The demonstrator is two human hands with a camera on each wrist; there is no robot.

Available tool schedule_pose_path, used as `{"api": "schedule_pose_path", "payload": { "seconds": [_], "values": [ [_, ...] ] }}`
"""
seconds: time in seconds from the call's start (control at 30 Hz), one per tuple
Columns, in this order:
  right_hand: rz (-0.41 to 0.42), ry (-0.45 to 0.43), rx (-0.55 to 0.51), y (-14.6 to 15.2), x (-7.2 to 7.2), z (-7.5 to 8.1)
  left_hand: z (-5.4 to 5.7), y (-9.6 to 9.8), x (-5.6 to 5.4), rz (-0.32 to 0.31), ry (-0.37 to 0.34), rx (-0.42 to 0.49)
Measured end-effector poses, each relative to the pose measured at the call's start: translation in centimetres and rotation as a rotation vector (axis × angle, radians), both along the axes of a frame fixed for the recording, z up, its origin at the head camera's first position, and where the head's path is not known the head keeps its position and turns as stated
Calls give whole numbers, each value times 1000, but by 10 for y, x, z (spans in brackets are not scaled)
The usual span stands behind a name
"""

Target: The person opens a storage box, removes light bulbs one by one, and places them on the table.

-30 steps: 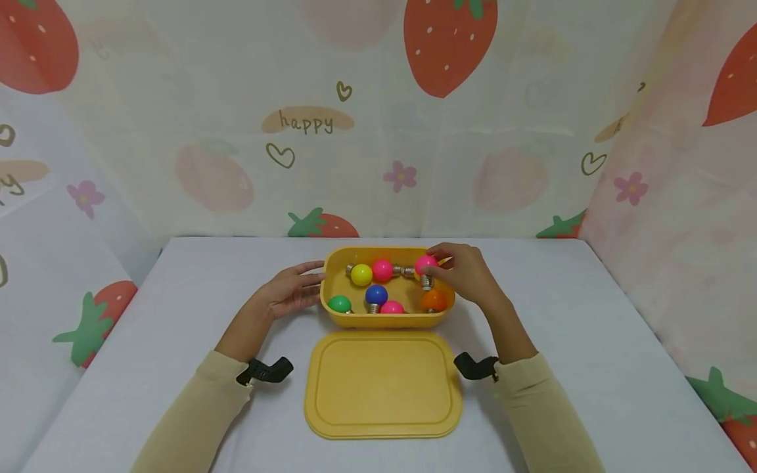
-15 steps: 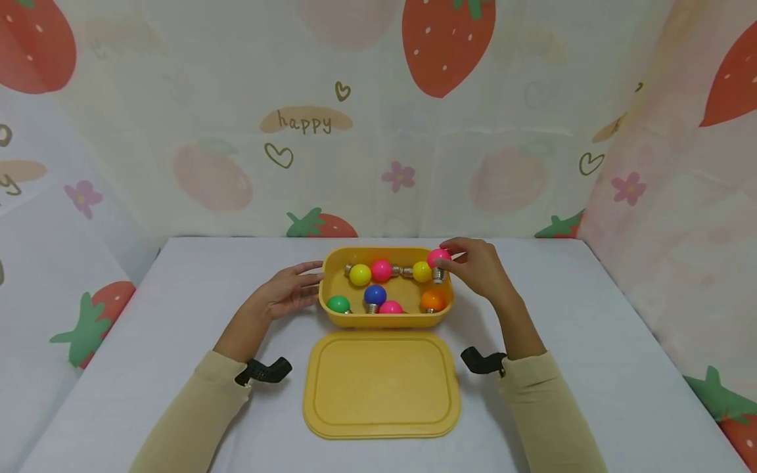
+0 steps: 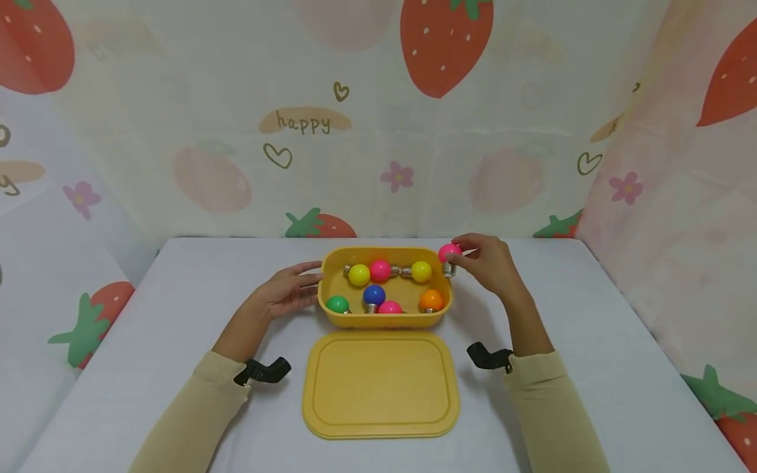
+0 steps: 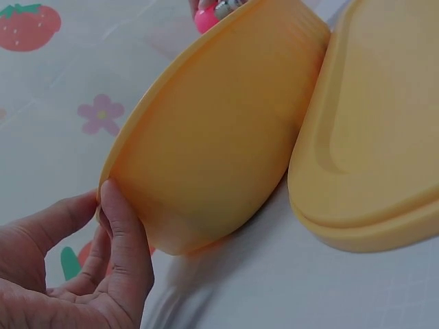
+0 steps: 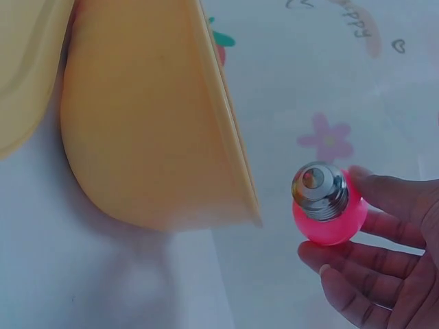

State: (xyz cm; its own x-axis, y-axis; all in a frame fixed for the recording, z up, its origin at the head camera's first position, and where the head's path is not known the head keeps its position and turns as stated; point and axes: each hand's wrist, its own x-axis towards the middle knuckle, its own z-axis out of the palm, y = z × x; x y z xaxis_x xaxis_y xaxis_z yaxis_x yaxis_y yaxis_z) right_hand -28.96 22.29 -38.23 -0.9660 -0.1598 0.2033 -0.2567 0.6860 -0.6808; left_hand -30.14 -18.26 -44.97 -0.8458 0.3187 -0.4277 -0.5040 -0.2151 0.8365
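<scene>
While the left end of the yellow, round-cornered, plastic-looking box (image 3: 384,320) is touched by the relaxed, spread fingers of the left hand (image 3: 290,289), a glossy hot-pink round bulb with a silver threaded metal base (image 5: 328,209) is pinched in the right hand (image 3: 487,263), just beside the box's right end. The bulb is gripped by its globe, thumb and fingers being parted only as far as its width allows — the base is left bare. Its long axis is seen nearly upright in the head view, base downward, with the box's rim lying to the bulb's left; a gap from the wall is shown in the right wrist view. Whether the base sits above or below rim height cannot be judged. By the near wall, the lower parts of the shiny green round bulb (image 3: 338,304) and a second pink round bulb (image 3: 390,307) are hidden; in the left wrist view the held bulb is cut off.
</scene>
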Motion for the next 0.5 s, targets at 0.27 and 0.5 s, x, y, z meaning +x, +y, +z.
{"api": "schedule_pose_path", "payload": {
  "seconds": [0.27,0.5],
  "values": [
    [-44,-45,-12,7,0,1,2,0,0,-8,0,7],
    [-58,-66,-27,11,-3,-3,2,1,0,-5,-2,-10]
  ]
}}
